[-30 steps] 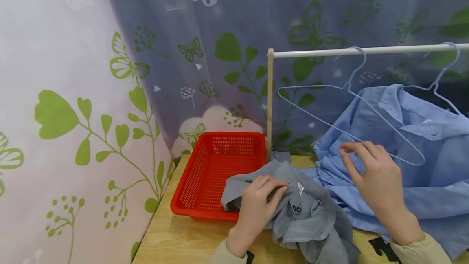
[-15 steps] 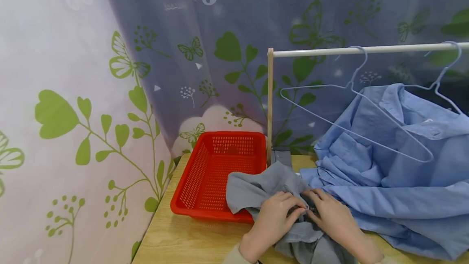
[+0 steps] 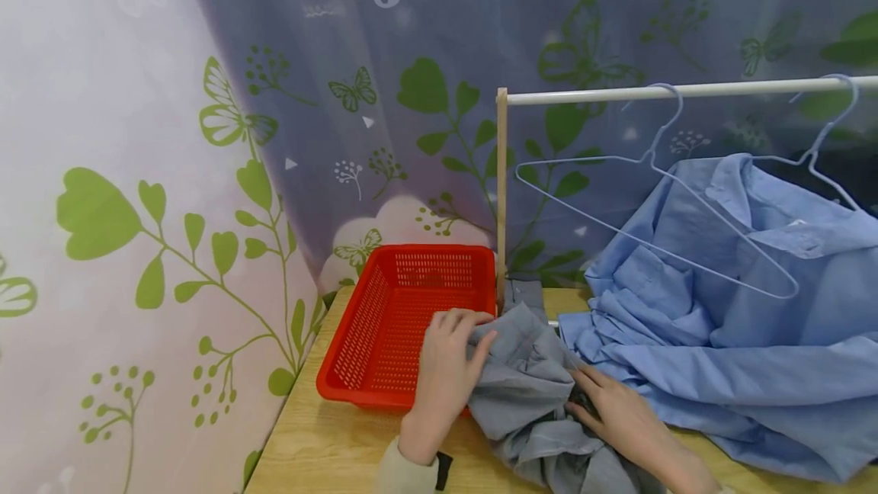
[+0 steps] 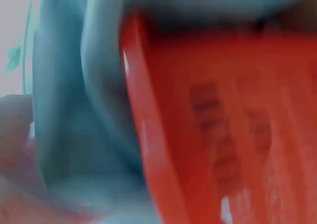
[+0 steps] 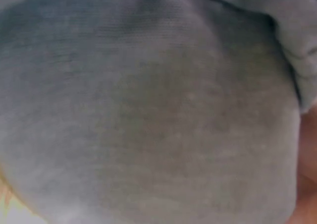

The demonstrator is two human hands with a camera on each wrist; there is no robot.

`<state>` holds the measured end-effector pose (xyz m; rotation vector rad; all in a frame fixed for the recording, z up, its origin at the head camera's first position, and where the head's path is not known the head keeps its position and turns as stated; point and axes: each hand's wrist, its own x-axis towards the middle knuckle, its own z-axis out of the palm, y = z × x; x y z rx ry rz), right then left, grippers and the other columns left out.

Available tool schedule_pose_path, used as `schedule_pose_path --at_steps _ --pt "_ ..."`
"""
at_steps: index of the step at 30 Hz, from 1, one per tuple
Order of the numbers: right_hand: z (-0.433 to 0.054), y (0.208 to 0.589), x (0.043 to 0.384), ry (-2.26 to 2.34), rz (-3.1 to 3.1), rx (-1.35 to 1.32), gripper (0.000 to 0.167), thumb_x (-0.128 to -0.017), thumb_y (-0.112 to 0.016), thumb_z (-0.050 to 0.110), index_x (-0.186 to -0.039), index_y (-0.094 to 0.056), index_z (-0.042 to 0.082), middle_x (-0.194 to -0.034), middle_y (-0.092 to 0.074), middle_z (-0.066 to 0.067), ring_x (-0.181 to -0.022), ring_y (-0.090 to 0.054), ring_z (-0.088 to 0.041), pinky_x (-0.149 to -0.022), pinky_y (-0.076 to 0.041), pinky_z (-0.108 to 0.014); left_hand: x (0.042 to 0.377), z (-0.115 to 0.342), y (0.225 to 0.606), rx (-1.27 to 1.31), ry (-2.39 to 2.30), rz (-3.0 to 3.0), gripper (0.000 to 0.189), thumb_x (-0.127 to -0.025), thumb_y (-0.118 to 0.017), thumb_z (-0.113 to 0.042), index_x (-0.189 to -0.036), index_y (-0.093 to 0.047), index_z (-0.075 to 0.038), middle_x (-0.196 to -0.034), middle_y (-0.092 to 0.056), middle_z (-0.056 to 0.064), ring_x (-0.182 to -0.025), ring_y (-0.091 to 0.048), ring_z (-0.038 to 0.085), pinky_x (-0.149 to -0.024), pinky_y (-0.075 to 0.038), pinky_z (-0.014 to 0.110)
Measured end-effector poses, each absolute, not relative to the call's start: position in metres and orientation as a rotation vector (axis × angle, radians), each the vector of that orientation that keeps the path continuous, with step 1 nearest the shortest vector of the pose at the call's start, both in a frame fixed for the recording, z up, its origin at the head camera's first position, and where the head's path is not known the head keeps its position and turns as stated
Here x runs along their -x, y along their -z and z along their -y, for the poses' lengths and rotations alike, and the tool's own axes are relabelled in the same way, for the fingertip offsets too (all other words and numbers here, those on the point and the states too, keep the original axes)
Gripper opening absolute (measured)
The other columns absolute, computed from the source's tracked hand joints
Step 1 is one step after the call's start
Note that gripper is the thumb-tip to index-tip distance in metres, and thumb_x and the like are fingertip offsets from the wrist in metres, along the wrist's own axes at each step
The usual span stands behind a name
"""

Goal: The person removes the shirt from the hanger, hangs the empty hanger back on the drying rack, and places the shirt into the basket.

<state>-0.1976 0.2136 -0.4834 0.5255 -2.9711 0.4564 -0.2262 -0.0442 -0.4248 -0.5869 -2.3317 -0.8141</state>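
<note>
A crumpled grey shirt (image 3: 524,380) lies on the table, partly against the right side of the red basket. My left hand (image 3: 442,372) pinches its left edge over the basket's rim, thumb apart from the fingertips with cloth between them. On the other side, my right hand (image 3: 624,418) grips the shirt's right part, its fingertips sunk in the folds. Grey cloth (image 4: 84,110) hangs beside the basket wall in the blurred left wrist view. Close grey fabric (image 5: 148,115) fills most of the right wrist view, with a bit of hand at its right edge.
The red plastic basket (image 3: 343,349) stands left on the wooden table (image 3: 302,441). A rack with a white rail (image 3: 583,97) rises behind. From it hang a bare blue hanger (image 3: 655,166) and, further right, a hanger (image 3: 816,151) with a blue shirt (image 3: 775,319) spread over the table.
My right hand came down from near the bare hanger to the grey shirt. My left hand met it at the middle of the shirt, then moved left to the edge by the basket.
</note>
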Motion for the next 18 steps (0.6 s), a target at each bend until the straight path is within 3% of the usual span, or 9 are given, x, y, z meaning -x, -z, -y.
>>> schedule_pose_path --at_steps 3,6,8,10,14,18 --pt "-0.218 0.483 0.196 -0.519 3.002 -0.538 0.052 -0.094 -0.071 0.035 -0.134 -0.063 0.001 -0.136 -0.059 -0.023 -0.117 -0.062 -0.043 -0.092 -0.052 -0.058 0.229 0.064 0.424 0.381 0.806 2.538 0.047 -0.099 -0.063 -0.041 -0.129 -0.064 -0.006 -0.121 -0.062 0.018 -0.108 -0.057 0.039 -0.09 -0.051 0.05" --pt "-0.225 0.482 0.191 -0.623 3.046 -0.51 0.058 -0.096 -0.066 0.044 -0.138 -0.06 0.005 -0.141 -0.054 -0.025 -0.123 -0.057 -0.046 -0.095 -0.049 -0.061 0.231 0.075 0.427 0.283 0.841 2.75 0.07 -0.098 -0.056 -0.055 -0.142 -0.052 -0.002 -0.124 -0.057 0.028 -0.093 -0.061 0.043 -0.077 -0.054 0.051" --pt "-0.23 0.482 0.188 -0.697 3.091 -0.473 0.063 -0.096 -0.062 0.053 -0.141 -0.058 0.009 -0.145 -0.05 -0.028 -0.126 -0.053 -0.05 -0.096 -0.046 -0.064 0.232 0.078 0.428 0.285 0.841 2.834 0.077 -0.094 -0.059 -0.059 -0.146 -0.049 -0.002 -0.125 -0.059 0.03 -0.086 -0.063 0.043 -0.071 -0.055 0.051" --pt "-0.235 0.483 0.185 -0.773 3.118 -0.457 0.067 -0.096 -0.059 0.058 -0.144 -0.056 0.012 -0.147 -0.047 -0.029 -0.128 -0.051 -0.052 -0.097 -0.044 -0.066 0.232 0.077 0.43 0.326 0.86 2.848 0.076 -0.092 -0.068 -0.053 -0.145 -0.05 -0.003 -0.123 -0.062 0.028 -0.083 -0.065 0.042 -0.07 -0.055 0.052" --pt "-0.245 0.481 0.176 -0.904 3.164 -0.472 0.069 -0.096 -0.056 0.06 -0.149 -0.05 0.015 -0.149 -0.045 -0.027 -0.13 -0.047 -0.054 -0.097 -0.041 -0.069 0.232 0.071 0.432 0.447 0.86 2.73 0.06 -0.086 -0.082 -0.028 -0.136 -0.059 -0.005 -0.12 -0.069 0.02 -0.095 -0.069 0.039 -0.081 -0.056 0.052" --pt "-0.262 0.482 0.167 -1.023 3.142 -0.644 0.075 -0.094 -0.065 0.052 -0.156 -0.039 0.019 -0.153 -0.038 -0.029 -0.132 -0.043 -0.058 -0.095 -0.04 -0.073 0.228 0.058 0.427 0.559 0.865 2.531 0.049 -0.083 -0.084 -0.014 -0.129 -0.066 -0.012 -0.118 -0.073 0.009 -0.094 -0.071 0.029 -0.08 -0.058 0.043"
